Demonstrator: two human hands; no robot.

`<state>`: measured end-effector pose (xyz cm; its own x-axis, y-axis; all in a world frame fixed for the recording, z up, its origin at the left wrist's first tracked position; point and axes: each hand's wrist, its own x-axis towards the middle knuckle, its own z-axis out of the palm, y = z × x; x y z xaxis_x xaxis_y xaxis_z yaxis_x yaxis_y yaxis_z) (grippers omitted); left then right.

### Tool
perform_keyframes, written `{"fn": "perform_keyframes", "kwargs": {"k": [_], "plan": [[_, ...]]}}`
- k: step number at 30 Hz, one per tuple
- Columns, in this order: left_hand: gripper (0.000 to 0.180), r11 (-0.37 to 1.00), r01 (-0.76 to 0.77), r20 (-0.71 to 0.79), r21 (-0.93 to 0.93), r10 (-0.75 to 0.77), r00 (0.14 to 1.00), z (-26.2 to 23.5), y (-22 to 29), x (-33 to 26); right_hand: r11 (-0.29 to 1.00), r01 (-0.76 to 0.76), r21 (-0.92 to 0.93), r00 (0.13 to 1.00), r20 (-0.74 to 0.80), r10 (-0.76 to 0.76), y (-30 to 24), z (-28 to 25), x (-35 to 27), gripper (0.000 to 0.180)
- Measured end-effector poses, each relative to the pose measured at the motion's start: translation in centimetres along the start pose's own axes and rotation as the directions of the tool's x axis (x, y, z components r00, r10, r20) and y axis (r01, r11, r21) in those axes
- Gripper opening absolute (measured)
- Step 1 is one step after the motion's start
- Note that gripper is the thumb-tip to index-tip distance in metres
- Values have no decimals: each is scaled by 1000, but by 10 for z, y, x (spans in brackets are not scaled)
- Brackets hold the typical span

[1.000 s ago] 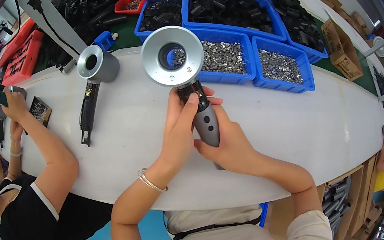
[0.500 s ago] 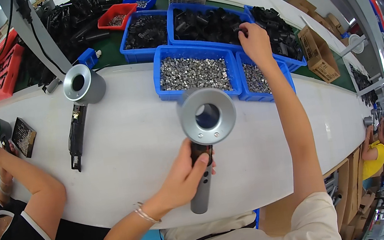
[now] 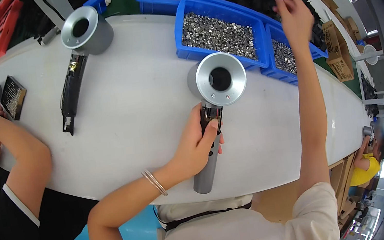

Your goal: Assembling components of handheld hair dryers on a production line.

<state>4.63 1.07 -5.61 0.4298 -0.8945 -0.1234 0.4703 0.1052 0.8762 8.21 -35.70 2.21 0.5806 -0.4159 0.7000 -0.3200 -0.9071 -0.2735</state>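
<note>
My left hand (image 3: 193, 144) is closed round the grey handle of a hair dryer (image 3: 211, 166), held above the white table with its silver ring-shaped head (image 3: 220, 79) up. Black inner parts show at the top of the handle. My right hand (image 3: 296, 19) is over the far blue bin (image 3: 230, 4) of black plastic parts, its fingers bent together at the parts. What they pinch is too dark and small to make out. Nearer me, two blue bins hold small shiny metal pieces: a larger one (image 3: 182, 50) and a smaller one (image 3: 279, 74).
Another dryer (image 3: 96, 35) with its black inner handle bare lies on the table (image 3: 139, 127) to the left. Beyond it is a small blue object (image 3: 96, 3). A co-worker's arm (image 3: 16, 130) works beside a dark tray (image 3: 14, 97) at far left. A cardboard box (image 3: 338, 53) stands right.
The view has shifted, so the bins sit higher and further right. My right hand has lifted and its fingers have changed pose over the black parts. My left hand still grips the dryer.
</note>
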Motion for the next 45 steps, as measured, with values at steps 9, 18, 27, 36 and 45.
{"fn": "perform_keyframes", "kwargs": {"k": [9,18,27,36,45], "plan": [[44,947,123,-64,-295,-148,987,5,-8,-6,878,387,281,832,304,-464,-151,-112,-190,27],[51,976,1,-97,-219,-23,995,5,-14,-4,831,503,237,778,294,-555,-163,-98,-224,35],[34,996,68,-61,-56,-72,996,9,-4,-1,782,112,614,960,137,-245,-131,-89,-158,22],[29,997,26,-39,-73,-29,999,13,-12,2,910,398,114,778,484,-401,-132,109,17,21],[37,999,23,-40,-42,-25,999,11,-15,-3,928,362,-84,778,576,-251,-145,141,21,14]]}}
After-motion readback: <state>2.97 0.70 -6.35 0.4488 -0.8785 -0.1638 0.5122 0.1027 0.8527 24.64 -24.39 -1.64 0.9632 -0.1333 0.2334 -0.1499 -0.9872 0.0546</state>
